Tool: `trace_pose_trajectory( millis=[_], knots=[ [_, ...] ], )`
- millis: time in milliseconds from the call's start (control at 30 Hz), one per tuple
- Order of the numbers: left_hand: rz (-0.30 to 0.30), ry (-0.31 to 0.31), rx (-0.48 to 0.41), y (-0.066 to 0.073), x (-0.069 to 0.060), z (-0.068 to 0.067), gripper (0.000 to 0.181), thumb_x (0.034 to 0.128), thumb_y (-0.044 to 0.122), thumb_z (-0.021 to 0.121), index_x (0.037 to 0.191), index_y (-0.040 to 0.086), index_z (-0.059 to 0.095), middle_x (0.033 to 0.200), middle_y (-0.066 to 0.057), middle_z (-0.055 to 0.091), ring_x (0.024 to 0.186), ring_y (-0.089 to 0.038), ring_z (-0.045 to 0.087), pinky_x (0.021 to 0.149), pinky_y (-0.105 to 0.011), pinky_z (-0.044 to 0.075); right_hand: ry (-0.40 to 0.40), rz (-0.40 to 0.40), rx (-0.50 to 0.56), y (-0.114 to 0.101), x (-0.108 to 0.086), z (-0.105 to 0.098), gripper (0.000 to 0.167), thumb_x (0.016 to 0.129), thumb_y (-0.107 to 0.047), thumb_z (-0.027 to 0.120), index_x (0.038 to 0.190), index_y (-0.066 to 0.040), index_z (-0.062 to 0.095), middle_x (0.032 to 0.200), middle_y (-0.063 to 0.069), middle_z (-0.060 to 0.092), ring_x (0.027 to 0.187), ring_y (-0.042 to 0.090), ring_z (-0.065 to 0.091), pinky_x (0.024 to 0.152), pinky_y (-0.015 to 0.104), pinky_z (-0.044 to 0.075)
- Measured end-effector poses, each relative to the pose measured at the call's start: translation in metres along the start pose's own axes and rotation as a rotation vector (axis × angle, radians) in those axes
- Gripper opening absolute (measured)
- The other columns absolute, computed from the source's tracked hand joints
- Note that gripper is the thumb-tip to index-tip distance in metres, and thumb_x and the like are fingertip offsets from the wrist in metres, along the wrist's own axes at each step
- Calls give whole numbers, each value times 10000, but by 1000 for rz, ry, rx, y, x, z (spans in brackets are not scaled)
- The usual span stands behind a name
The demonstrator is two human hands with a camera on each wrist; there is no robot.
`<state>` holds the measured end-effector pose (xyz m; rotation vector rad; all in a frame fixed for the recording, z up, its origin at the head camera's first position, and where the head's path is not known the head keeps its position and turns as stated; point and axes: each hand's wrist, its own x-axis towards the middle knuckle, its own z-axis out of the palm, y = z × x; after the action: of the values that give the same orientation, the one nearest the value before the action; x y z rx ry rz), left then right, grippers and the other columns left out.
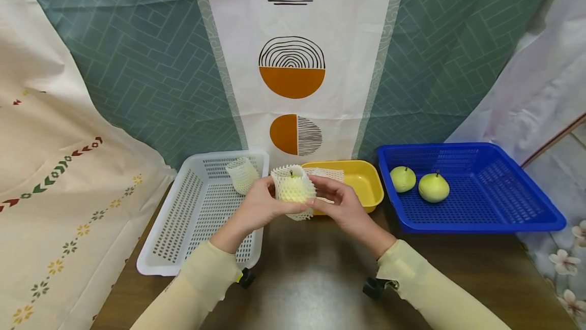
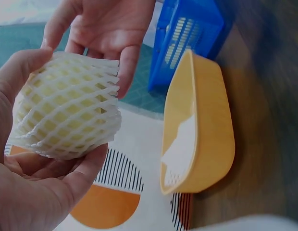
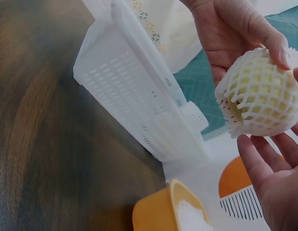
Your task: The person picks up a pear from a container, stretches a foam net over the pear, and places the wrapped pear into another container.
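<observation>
Perhaps a makeshift indoor work corner: patterned cloths (image 1: 293, 55) hang around a dark wooden table (image 1: 311, 279).

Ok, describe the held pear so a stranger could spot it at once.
Over the dark table, look between the white basket and the blue basket. There the left hand and right hand hold the pear, its stem showing. Unlike the bare pears in the blue basket, it wears a pale foam net.

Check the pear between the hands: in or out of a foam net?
In: the foam net surrounds the pear, its stem showing on top.
</observation>
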<state>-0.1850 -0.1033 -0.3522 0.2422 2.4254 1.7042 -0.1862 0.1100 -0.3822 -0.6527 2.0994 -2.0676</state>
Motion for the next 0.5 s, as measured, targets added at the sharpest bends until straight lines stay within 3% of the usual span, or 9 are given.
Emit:
trace_pose_trajectory(
  millis=[267, 367, 500],
  knots=[
    [-6, 115, 82, -6, -2, -29, 647, 554, 509, 858, 1057, 197, 596, 974, -5, 662, 857, -197, 621, 721, -323, 536, 82, 56, 42, 11, 5, 12, 426, 858, -199, 675, 1255, -74, 584, 1266, 87, 604, 1128, 269, 596, 845, 237, 526],
    [-1, 169, 88, -5, -6, -41, 617, 592, 484, 848, 1066, 185, 590, 983, -21, 657, 856, -197, 614, 727, -315, 529, 97, 64, -13, 8, 2, 20, 370, 848, -184, 687, 1201, -88, 627, 1204, 97, 635, 1060, 279, 606, 825, 216, 524],
    [2, 249, 89, -10, -8, -57, 625, 624, 478, 832, 1097, 156, 580, 1024, -41, 640, 875, -193, 591, 729, -288, 518, 109, 61, -97, 3, -2, 33, 324, 824, -173, 716, 1137, -103, 669, 1089, 91, 661, 964, 271, 596, 825, 284, 509]
  ],
)
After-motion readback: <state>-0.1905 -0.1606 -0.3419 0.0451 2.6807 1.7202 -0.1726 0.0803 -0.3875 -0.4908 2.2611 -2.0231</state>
